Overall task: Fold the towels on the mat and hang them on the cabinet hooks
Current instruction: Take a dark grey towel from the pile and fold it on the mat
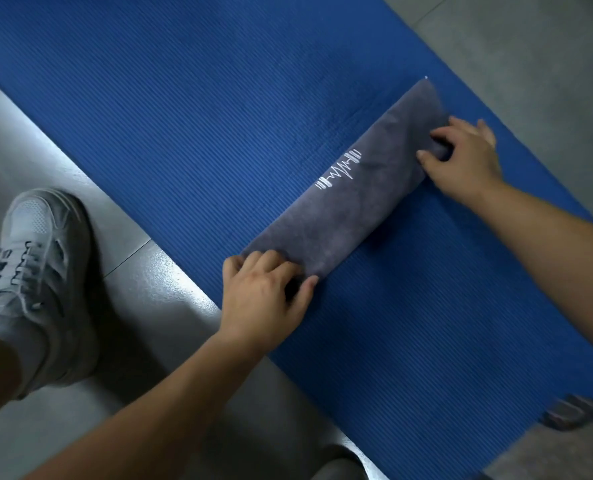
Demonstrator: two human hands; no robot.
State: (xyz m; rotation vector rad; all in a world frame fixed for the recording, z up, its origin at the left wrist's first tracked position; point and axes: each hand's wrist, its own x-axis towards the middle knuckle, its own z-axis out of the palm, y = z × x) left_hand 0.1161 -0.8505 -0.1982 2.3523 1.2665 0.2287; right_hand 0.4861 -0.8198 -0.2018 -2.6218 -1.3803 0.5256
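Towels: one gray towel (353,202) is lying flat.
Mats: one blue mat (184,116) is showing.
Hands: two are showing, left hand (263,289), right hand (464,157).
Sneakers: one white sneaker (38,258) is showing.

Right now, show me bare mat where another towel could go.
Widest: the blue mat up and left of the grey towel, out to the mat's floor-side edge. Also open: the mat below the towel, though the right forearm crosses above it. Crowded: the towel's ends, where the left hand and right hand grip it.

No words are showing; a white barbell-and-pulse emblem (338,169) is sitting on the grey towel (350,216), between the left grip (265,289) and the right grip (461,157).
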